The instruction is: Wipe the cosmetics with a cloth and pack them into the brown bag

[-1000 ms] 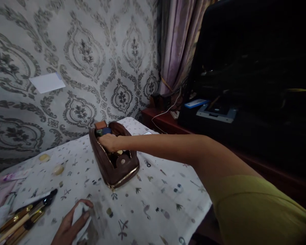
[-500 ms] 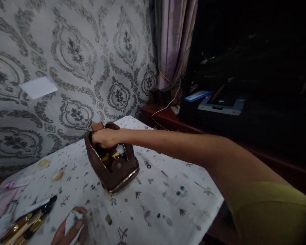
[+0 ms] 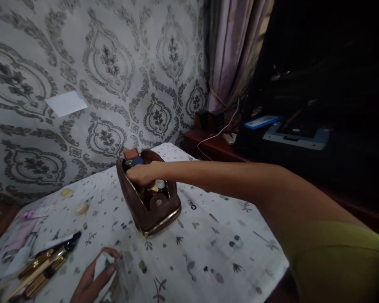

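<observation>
Resting in the open mouth of the brown bag (image 3: 135, 206), my right grip (image 3: 145, 171) sits left of centre in the frame, over the upper half of the bag. That bag lies on the counter (image 3: 221, 261), its long axis slanting from upper left down to lower right, and my forearm (image 3: 227, 179) crosses it from the right of the frame. A navy round thing (image 3: 138, 161) is just above the knuckles, a white-topped item (image 3: 160, 184) just under the wrist. Fingers bent downward, tips hidden: whether they're clasping anything, I can't tell. Down at lower left, well apart from the bag, my left grip (image 3: 91, 286) curls around a white wad (image 3: 102, 265), right of the long-handled tools (image 3: 50, 259).
</observation>
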Action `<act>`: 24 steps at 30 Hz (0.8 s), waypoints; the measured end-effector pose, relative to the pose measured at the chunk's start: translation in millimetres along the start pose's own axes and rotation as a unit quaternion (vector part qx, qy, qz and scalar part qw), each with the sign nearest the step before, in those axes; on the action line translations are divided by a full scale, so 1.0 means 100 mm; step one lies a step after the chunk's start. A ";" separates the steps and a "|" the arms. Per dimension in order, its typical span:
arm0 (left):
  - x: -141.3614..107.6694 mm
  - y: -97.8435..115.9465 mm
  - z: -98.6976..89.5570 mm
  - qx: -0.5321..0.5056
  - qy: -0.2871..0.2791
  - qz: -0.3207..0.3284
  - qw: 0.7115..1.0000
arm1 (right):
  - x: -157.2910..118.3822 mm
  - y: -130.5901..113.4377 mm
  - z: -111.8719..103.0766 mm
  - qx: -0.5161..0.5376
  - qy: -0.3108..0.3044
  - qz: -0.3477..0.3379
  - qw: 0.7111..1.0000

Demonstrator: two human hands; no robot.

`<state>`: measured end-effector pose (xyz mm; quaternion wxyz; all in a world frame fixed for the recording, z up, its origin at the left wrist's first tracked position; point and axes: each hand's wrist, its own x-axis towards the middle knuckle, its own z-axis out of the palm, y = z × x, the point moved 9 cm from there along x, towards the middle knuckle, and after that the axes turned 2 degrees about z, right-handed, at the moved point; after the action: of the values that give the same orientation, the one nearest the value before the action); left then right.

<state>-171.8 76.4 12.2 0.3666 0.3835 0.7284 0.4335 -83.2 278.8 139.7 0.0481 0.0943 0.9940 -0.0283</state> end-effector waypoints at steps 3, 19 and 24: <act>-0.01 0.05 0.02 0.001 -0.018 -0.004 1.000 | -0.16 -0.02 -0.09 -0.035 -0.007 -0.008 0.999; -0.08 0.05 0.10 -0.039 -0.062 0.027 0.997 | -0.35 0.10 -0.04 -0.131 -0.042 0.067 0.988; -0.05 -0.02 0.11 -0.020 -0.092 0.025 0.995 | -0.34 0.15 -0.01 -0.112 -0.072 0.110 0.985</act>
<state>-160.6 75.6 7.7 0.4285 0.4327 0.6729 0.4199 -47.7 286.9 143.5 0.1326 0.1945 0.9685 0.0818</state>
